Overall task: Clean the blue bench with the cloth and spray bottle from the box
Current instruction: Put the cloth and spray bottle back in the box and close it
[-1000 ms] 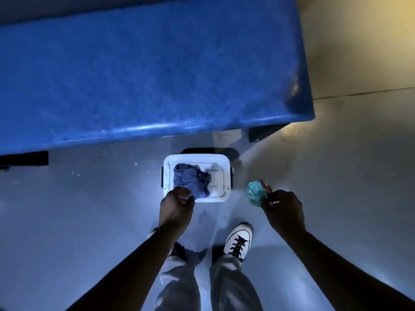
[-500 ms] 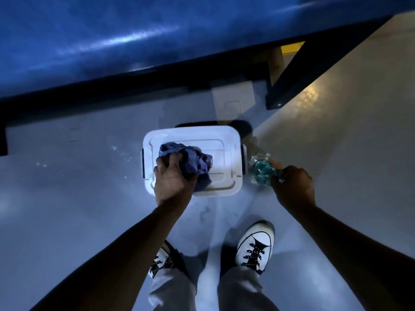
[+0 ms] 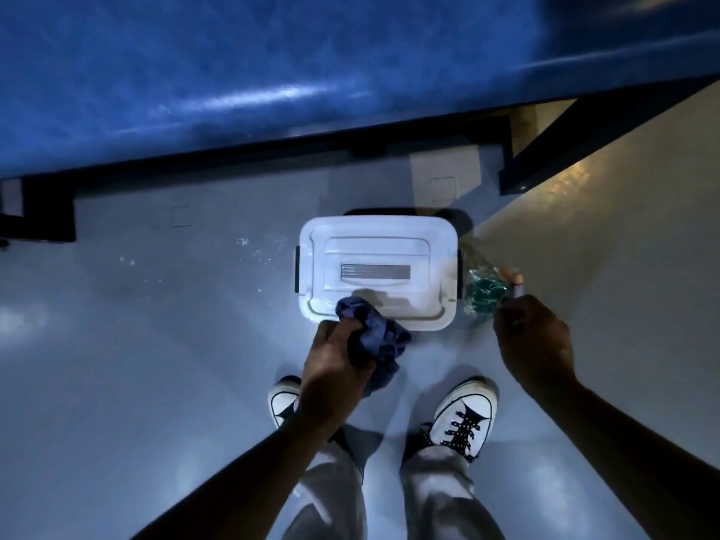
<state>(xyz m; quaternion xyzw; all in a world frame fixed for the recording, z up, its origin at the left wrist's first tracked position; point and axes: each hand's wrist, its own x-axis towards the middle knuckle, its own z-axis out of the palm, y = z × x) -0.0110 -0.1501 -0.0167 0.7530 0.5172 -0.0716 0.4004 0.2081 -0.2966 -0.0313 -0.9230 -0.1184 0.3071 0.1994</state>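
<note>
The blue bench (image 3: 233, 72) fills the top of the view, its padded front edge catching the light. Below it a white plastic box (image 3: 376, 243) with dark side latches stands on the floor, lid on. My left hand (image 3: 335, 364) grips a crumpled blue cloth (image 3: 380, 341) just in front of the box's near left corner. My right hand (image 3: 533, 341) holds a teal spray bottle (image 3: 485, 292) right beside the box's right side; the bottle's lower part is hidden by my fingers.
A black metal bench frame (image 3: 545, 157) runs under the padding, with a leg at the left (image 3: 50, 220). My two white sneakers (image 3: 463, 415) stand on the grey floor just behind the box. A few white specks (image 3: 253, 251) lie left of the box.
My left hand has lifted the cloth off the box's lid and pulled it back toward my feet, baring the lid. The view has tilted and drawn closer. My right hand keeps the bottle beside the box.
</note>
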